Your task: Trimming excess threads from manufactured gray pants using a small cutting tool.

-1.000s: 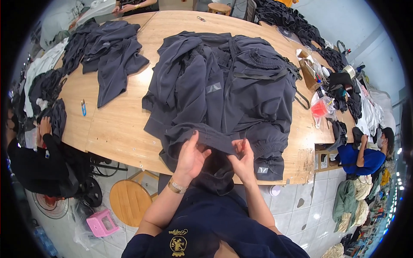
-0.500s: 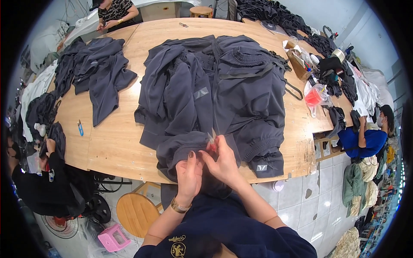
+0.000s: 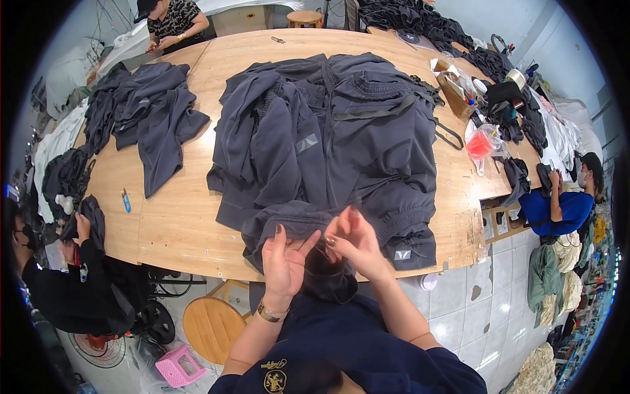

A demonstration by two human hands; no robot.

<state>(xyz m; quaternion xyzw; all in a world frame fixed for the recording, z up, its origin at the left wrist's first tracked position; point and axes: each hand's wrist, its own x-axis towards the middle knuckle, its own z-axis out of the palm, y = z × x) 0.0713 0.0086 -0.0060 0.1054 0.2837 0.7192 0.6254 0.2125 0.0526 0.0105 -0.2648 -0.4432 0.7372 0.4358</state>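
Note:
A dark grey garment, with a zip down its middle and gathered elastic parts, lies spread on the wooden table in front of me. My left hand rests palm up at its near edge, thumb and fingers apart against the fabric. Just to the right, my right hand is raised and curled around small red-handled thread snips. The snips are smeared by motion, and their blades are hard to make out. Dark cloth hangs over the table edge below my hands.
More dark garments lie at the left, near blue snips. At the right are a cardboard box and a red drink cup. Co-workers sit left, right and at the far left corner. A wooden stool stands below the table.
My right hand has moved slightly right and away from my left hand, with the snips now tilted up. My left hand's fingers have spread from a pinch on the fabric edge.

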